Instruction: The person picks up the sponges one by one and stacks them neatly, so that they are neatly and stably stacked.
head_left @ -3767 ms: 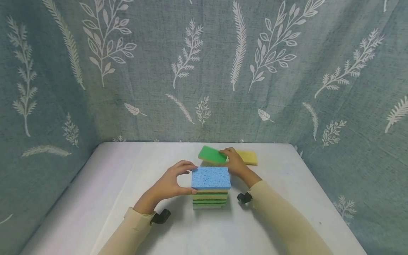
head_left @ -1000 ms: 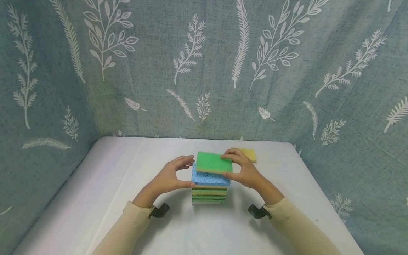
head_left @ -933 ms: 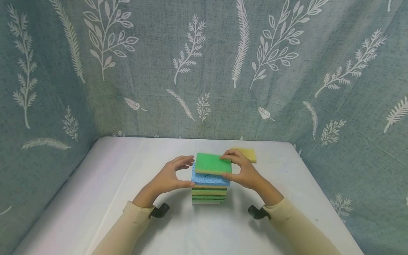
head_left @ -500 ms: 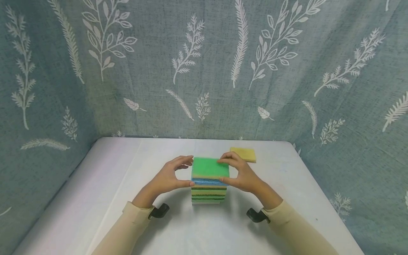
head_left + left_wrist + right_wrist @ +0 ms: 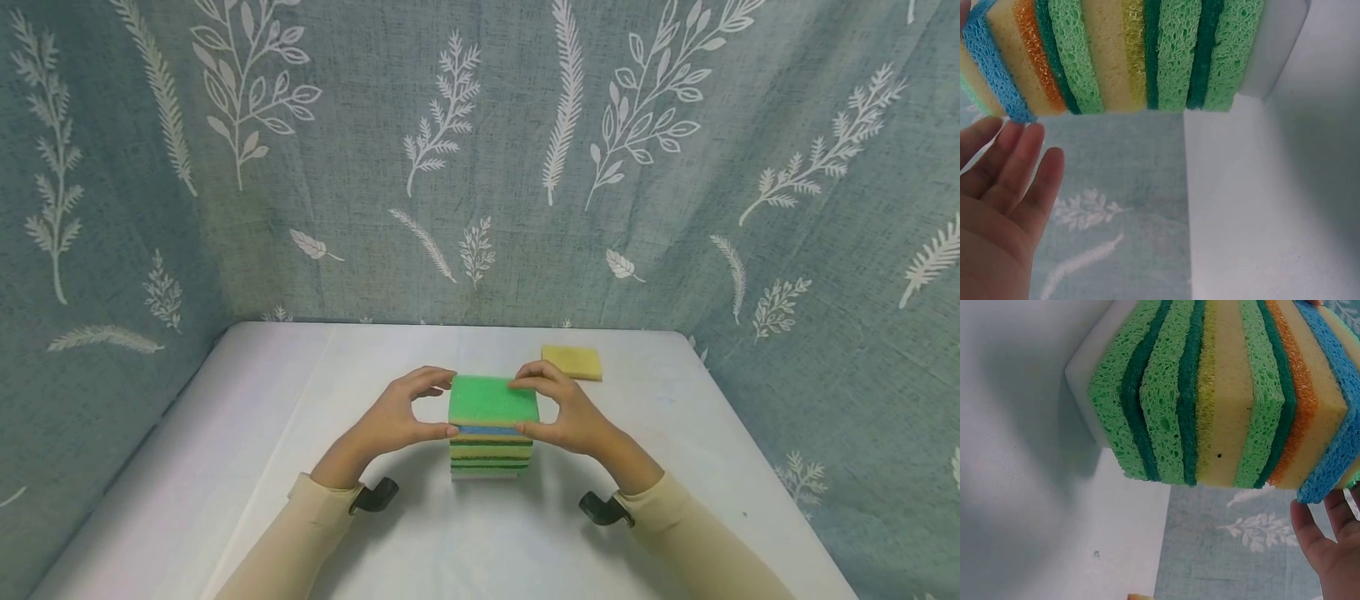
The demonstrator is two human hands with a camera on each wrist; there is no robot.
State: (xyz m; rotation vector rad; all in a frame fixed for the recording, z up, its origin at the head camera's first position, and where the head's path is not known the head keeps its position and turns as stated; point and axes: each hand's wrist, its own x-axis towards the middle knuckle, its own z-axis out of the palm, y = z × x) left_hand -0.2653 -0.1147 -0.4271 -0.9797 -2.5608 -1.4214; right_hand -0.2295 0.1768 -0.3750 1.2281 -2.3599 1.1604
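Note:
A tall stack of sponges (image 5: pixel 491 454) stands on the table, topped by a green-faced scouring sponge (image 5: pixel 492 402) lying over a blue sponge (image 5: pixel 489 431). My right hand (image 5: pixel 566 408) grips the green sponge at its right end, thumb at the front and fingers at the back. At the opposite end my left hand (image 5: pixel 405 417) spans the top of the stack, its thumb by the front corner. In the left wrist view, its fingertips meet the corner of the blue sponge. Lower layers show orange, yellow, cream and green, with a white block (image 5: pixel 1275 50) at the bottom.
One yellow sponge (image 5: pixel 573 364) lies flat at the back right of the white table (image 5: pixel 315 392), behind my right hand. Patterned teal cloth (image 5: pixel 352 167) hangs behind the table and along both sides.
My right hand has brought the green sponge from behind the stack onto the blue sponge, lowering it and lining it up. The left hand has stayed at the stack's left side.

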